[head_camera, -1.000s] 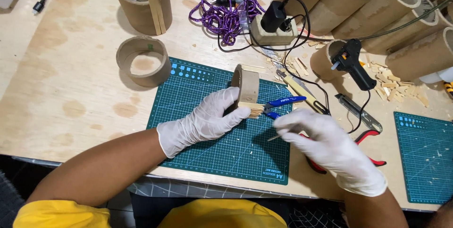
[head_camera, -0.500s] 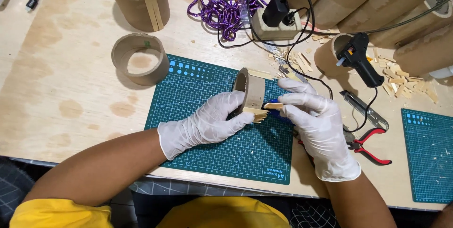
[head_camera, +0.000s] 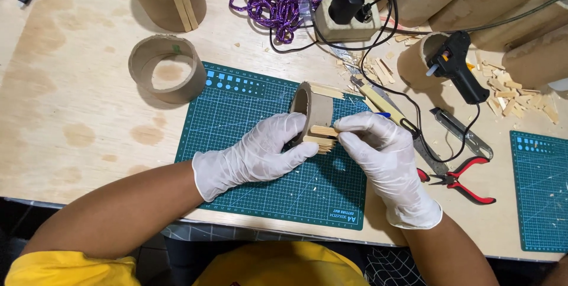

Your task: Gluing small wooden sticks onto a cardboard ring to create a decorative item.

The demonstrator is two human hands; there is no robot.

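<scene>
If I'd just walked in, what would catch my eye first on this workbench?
Two white-gloved hands meet on the green cutting mat: the left hand steadies a cardboard ring on edge, and the right hand presses a wooden stick against it. Behind lie a purple cord and a black glue gun.

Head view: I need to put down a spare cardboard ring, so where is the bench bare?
Bare plywood bench lies left of the green cutting mat, below the short cardboard ring. Crowded: around the black glue gun, wood scraps and red pliers, right of the gloved right hand.
</scene>
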